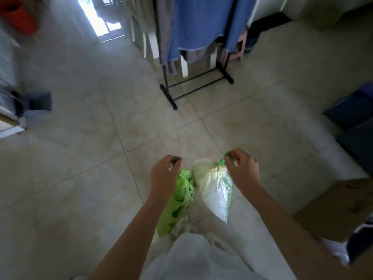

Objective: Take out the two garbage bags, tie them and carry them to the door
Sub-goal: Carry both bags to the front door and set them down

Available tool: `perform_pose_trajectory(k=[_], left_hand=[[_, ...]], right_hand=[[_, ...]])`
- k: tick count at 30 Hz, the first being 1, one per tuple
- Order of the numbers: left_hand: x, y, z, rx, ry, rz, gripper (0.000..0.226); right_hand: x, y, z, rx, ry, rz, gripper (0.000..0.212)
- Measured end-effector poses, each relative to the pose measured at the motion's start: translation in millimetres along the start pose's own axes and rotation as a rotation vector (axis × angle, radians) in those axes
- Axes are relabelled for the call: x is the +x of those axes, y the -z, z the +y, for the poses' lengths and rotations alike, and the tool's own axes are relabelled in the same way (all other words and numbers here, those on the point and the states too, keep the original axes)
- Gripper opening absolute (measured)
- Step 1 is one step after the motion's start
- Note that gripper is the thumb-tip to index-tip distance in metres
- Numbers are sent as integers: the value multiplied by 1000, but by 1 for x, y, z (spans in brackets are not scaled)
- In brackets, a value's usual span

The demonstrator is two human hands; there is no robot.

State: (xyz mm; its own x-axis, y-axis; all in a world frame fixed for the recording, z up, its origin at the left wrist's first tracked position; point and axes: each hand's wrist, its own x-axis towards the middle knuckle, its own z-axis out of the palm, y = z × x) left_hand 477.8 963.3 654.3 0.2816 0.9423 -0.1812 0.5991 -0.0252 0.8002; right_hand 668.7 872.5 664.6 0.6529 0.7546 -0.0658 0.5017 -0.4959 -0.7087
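Head view, looking down: the left hand [164,174] has its grip closed around the gathered top of a light green plastic garbage bag with darker green patches [177,203], which hangs below the fist, above the pale tiled floor [80,168]. Just to the right, the right hand [241,168] pinches the green knotted top of a translucent white plastic garbage bag [217,190], hanging under its grip. The two bags touch between the hands. Well ahead of both grips stands a black metal clothes rack [193,81] draped with blue cloth [199,23]. A brown cardboard box [333,205] sits right of the right hand.
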Motion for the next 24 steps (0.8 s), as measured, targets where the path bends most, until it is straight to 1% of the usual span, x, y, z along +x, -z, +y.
perform_pose_trajectory(k=[2, 5, 8, 13, 17, 20, 24], left_hand=[[32, -18, 18, -3, -46, -79, 13], [80, -50, 53, -25, -90, -155, 11], [129, -87, 87, -22, -132, -220, 15], [212, -155, 154, -35, -174, -231, 18], [275, -207, 213, -46, -174, -215, 17], [320, -244, 250, -69, -215, -249, 16], [384, -298, 299, -54, -277, -312, 16]], right_hand=[[31, 9, 7, 11, -35, 34, 3], [80, 25, 20, 28, -90, 78, 3], [134, 43, 36, 48, -135, 119, 5], [233, 85, 61, 92, -134, 208, 6], [311, 126, 77, 100, -119, 204, 6], [365, 152, 90, 94, -97, 204, 7], [440, 186, 114, 73, -128, 240, 8]])
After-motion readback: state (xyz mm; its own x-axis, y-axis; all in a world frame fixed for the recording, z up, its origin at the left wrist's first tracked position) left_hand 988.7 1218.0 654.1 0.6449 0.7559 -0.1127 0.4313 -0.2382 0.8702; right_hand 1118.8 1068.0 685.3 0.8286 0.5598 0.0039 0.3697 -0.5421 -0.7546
